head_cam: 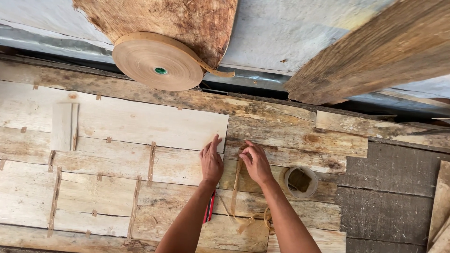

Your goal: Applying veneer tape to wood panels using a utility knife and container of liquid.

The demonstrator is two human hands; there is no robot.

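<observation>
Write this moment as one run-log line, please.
left hand: flat on veneer sheet | right hand: pressing paper tape strip | tape roll: above

We see soft, even daylight, bright without harsh glare. Shadows are faint: a thin dark band lies under the paper tape roll (158, 63) far above the left hand (211, 161), and a deep one in the gap behind it. Focus is sharp throughout; the beam (375, 51) up right of the right hand (256, 161) bows slightly.
</observation>
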